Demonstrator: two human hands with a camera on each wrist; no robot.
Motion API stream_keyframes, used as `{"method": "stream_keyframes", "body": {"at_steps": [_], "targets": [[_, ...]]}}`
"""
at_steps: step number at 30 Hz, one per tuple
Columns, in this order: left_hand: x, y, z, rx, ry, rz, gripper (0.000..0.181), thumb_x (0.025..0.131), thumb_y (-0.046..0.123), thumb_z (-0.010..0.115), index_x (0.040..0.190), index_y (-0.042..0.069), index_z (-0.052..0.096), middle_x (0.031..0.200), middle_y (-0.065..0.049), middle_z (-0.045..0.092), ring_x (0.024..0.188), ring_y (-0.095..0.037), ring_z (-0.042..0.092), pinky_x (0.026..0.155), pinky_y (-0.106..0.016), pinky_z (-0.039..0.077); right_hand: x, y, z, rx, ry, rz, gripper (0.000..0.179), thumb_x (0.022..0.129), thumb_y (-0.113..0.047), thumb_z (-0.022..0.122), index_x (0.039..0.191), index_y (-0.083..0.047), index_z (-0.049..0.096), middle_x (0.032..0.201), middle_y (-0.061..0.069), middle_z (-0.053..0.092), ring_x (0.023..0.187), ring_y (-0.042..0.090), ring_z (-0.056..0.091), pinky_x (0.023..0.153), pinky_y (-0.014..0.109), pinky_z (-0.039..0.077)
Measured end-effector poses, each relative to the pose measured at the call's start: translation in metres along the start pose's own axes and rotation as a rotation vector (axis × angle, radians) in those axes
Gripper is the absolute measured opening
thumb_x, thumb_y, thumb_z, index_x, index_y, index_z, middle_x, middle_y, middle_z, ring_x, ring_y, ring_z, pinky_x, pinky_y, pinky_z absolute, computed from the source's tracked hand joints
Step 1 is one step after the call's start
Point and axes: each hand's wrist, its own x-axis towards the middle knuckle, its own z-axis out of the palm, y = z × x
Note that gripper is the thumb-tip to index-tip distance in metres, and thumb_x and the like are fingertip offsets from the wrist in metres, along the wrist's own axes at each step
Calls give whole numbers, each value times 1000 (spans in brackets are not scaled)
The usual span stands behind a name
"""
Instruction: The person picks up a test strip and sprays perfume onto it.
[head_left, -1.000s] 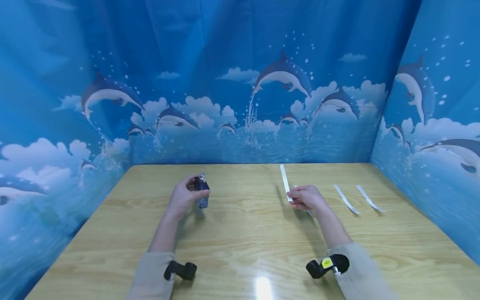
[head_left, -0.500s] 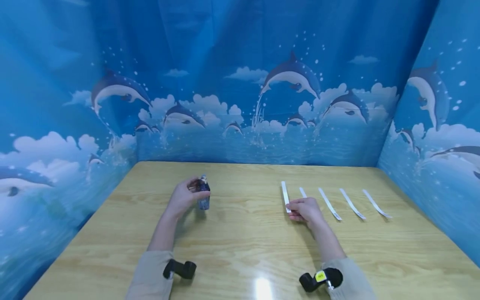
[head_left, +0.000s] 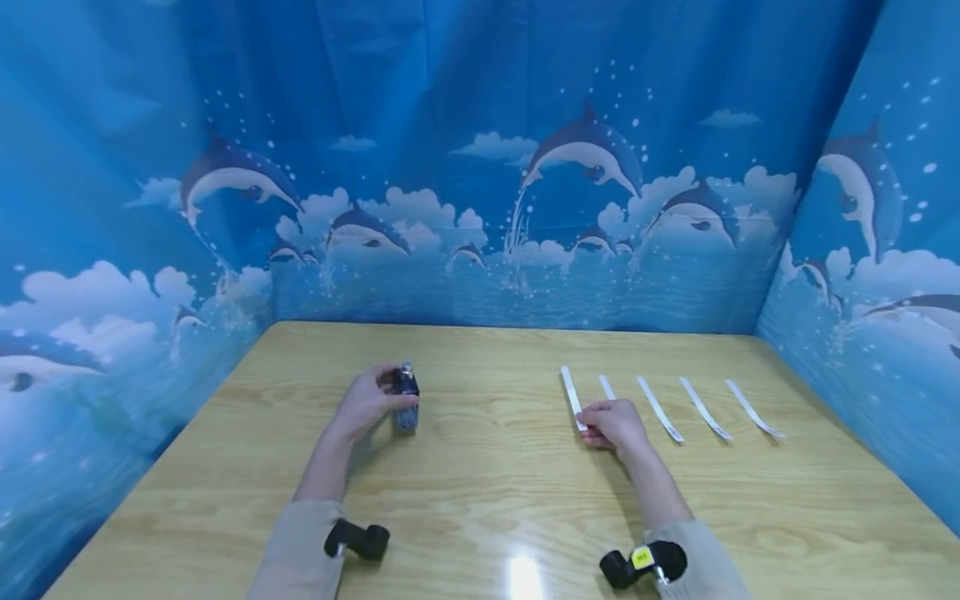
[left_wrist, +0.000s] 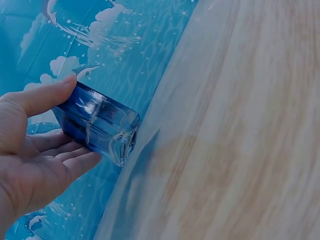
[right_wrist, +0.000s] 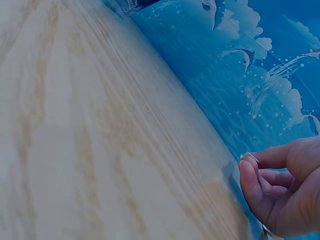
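My left hand (head_left: 366,406) grips a small blue glass bottle (head_left: 407,402) with a clear top, at the left middle of the table. In the left wrist view, thumb and fingers hold opposite sides of the bottle (left_wrist: 97,120), its thick clear base tilted toward the table and close over it. My right hand (head_left: 617,423) pinches the near end of a white paper strip (head_left: 571,395), thumb against finger. In the right wrist view, only a small end of the paper strip (right_wrist: 249,156) shows between the fingertips.
Several more white strips lie to the right in a spaced row, among them a near strip (head_left: 659,408), a middle strip (head_left: 705,410) and a far-right strip (head_left: 752,408). One strip (head_left: 606,386) is partly hidden behind my right hand. A dolphin-print curtain (head_left: 480,250) borders the wooden table (head_left: 480,500).
The strip in my right hand has come down from a raised position toward the table, into line with the others. My left hand has lowered the bottle slightly. The head view has shifted a little.
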Motion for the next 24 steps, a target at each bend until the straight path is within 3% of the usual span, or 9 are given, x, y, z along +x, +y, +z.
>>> {"method": "stream_keyframes", "body": {"at_steps": [13,20,24], "targets": [[0,-6,0,27,-53,-6,75,78,6,72,139,-8,30,134,-28,40,120,-40,43,99,-47,37,3,5,-3,-40,13,15,25,85,3,59,105,19,56,61,3,59,48,6,55,47,20,51],[2,-8,-3,-12,-129,31,80,77,-2,71,140,-11,23,142,-32,26,131,-43,26,106,-45,26,5,6,-3,-76,18,10,24,84,2,61,102,18,57,60,3,59,47,6,55,47,20,51],[-1,-8,-9,-54,-185,22,79,78,-6,68,141,-12,19,143,-32,22,133,-44,21,107,-47,24,6,7,-1,-95,10,5,24,84,1,62,101,17,58,59,3,59,47,5,55,46,21,51]]}}
